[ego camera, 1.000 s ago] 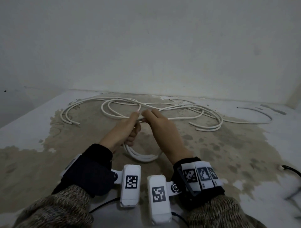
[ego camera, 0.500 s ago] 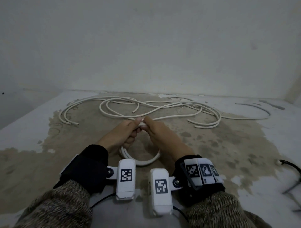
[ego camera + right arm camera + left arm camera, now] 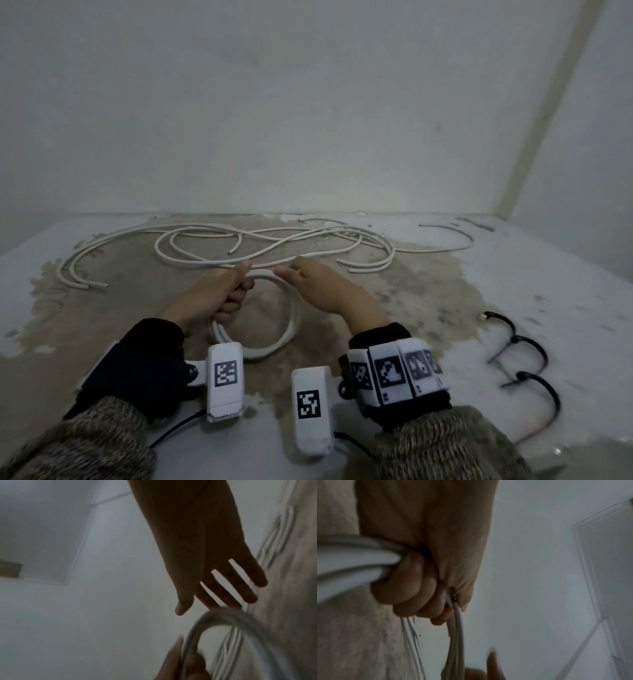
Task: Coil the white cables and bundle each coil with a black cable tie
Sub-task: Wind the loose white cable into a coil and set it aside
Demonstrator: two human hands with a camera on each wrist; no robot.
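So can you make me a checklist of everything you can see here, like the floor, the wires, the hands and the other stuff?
Surface: pale surface with a big brownish stained patch in the middle.
Job's things: white coil held up in several loops; three black cable ties lying at the right, unused.
Clutter: nothing seen.
Hands: left hand grips the coil, fingers curled round the strands; right hand is open with straight spread fingers, beside the coil's top.
Cables: loose white cables sprawl in tangled curves behind the hands, uncoiled.
Surroundings: plain white wall behind, meeting another wall at the right.
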